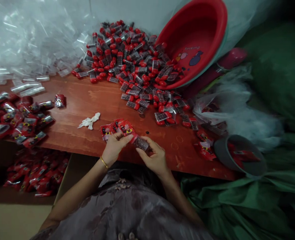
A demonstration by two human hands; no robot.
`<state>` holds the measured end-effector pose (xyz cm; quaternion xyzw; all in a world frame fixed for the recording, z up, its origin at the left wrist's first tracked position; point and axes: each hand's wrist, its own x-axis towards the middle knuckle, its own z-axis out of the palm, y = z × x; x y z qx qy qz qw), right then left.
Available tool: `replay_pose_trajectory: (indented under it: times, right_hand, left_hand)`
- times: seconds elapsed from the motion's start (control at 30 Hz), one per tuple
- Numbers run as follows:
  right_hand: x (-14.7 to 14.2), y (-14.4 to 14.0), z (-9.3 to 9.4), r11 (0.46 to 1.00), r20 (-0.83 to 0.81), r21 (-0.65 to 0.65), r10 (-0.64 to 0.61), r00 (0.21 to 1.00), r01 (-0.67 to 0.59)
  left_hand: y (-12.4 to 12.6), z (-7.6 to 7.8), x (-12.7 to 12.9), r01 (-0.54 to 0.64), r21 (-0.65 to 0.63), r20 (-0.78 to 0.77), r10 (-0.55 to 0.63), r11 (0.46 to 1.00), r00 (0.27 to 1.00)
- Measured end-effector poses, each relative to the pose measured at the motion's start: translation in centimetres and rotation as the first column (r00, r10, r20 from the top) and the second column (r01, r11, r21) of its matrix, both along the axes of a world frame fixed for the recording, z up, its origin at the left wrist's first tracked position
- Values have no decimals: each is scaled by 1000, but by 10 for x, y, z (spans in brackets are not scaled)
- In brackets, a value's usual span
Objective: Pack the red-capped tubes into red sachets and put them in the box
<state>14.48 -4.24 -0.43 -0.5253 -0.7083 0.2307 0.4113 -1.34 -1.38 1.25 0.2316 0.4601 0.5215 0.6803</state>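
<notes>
Head view: left hand (115, 146) pinches a red printed sleeve (125, 128); right hand (154, 156) grips a small red-capped case (140, 142) at the table (87, 100) edge. Step appears to be insertion; next move needs the case aligned with the sleeve mouth.

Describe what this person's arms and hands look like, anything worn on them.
Both forearms are bare, with no sleeves reaching them and no gloves. The left hand has a thin gold bangle at the wrist. The right hand shows nothing worn on its wrist. The garment below is greyish with a faint pattern.
</notes>
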Motion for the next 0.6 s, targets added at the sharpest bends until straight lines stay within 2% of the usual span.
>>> replay_pose_trajectory:
  times: [0.13, 0.23, 0.4, 0.6]
  right_hand:
    - [-13, 0, -5, 995, 9, 37, -92, 996, 92]
    - [-19, 1, -7, 995, -10, 25, -96, 995, 96]
    - [-25, -1, -8, 1000, -81, -18, -24, 996, 23]
    - [-39, 1, -13, 986, -325, -151, -113, 939, 67]
  left_hand:
    - [-5, -4, 9, -11, -83, 132, 22, 997, 991]
    - [-6, -4, 10, -34, -102, 153, 49, 994, 987]
    - [-3, 0, 10, -18, -39, 126, 22, 999, 992]
    - [6, 2, 7, 28, 49, 96, -32, 998, 995]
